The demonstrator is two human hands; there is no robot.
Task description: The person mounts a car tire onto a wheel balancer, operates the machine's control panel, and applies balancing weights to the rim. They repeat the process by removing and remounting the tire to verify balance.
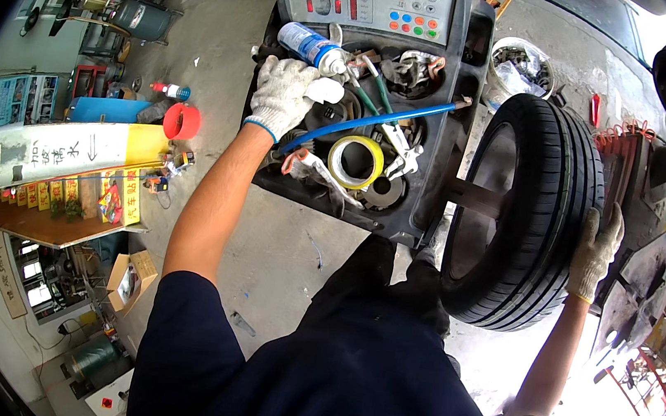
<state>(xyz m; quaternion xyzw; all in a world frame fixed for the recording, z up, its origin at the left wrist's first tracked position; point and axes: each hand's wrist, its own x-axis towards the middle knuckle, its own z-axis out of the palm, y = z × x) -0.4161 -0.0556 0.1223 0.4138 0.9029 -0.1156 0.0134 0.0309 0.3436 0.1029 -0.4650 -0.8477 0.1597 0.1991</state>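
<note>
My left hand [281,92], in a cream knit glove, is closed at the left edge of the wheel balancer's tool tray [424,211]. A small bright white thing [326,91] shows at its fingertips; I cannot make out what it is. Just beyond lies a blue and white spray can [311,45], tipped on its side. My right hand [596,250], also gloved, rests with outstretched fingers on the right side of the black tyre [554,202]. The tyre stands upright beside the balancer's shaft [472,196].
The tray holds a blue bar [377,119], a yellow tape roll [355,162], green-handled pliers [390,115] and a metal cone [385,191]. Behind it rises the control panel [366,3] with lit red digits. A white bucket [521,71] stands beyond the tyre; a red container [182,121] is at left.
</note>
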